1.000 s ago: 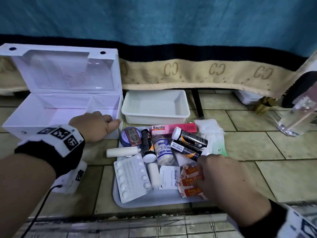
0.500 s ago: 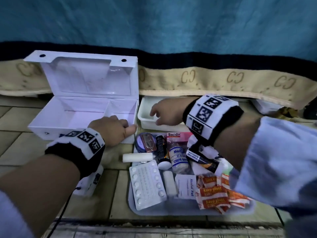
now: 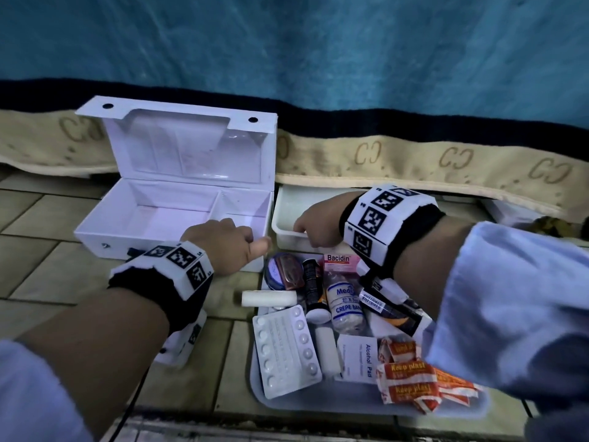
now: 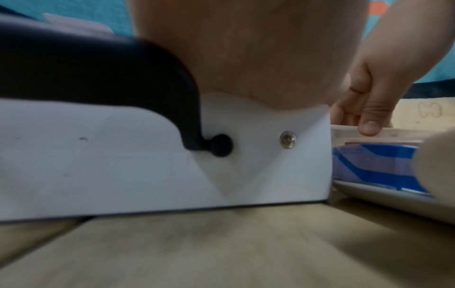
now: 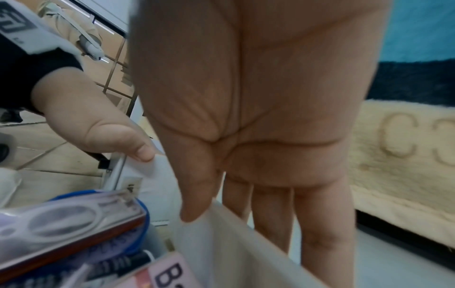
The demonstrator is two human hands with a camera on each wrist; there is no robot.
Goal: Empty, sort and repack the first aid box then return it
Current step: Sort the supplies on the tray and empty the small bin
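The white first aid box (image 3: 153,215) stands open and empty on the tiled floor, lid upright. My left hand (image 3: 223,242) grips its front wall near the right corner, thumb pointing right; the left wrist view shows that wall (image 4: 123,165) with its black handle. Right of it, my right hand (image 3: 310,229) pinches the front rim of a white tray (image 3: 287,212), thumb outside and fingers inside, as the right wrist view (image 5: 236,214) shows. In front lies a grey tray (image 3: 318,400) with a blister pack (image 3: 287,349), plasters (image 3: 411,378), Bacidin box (image 3: 339,261), crepe bandage (image 3: 345,301) and alcohol pad (image 3: 360,355).
A blue blanket with a beige lettered border (image 3: 446,161) hangs behind the box and the white tray, covering the tray's far side. A gauze roll (image 3: 269,298) lies half off the grey tray's left edge. Tiled floor (image 3: 47,269) spreads to the left.
My right hand has left the plasters and crossed up over the supplies to the white tray's front rim. My left hand has stayed on the box.
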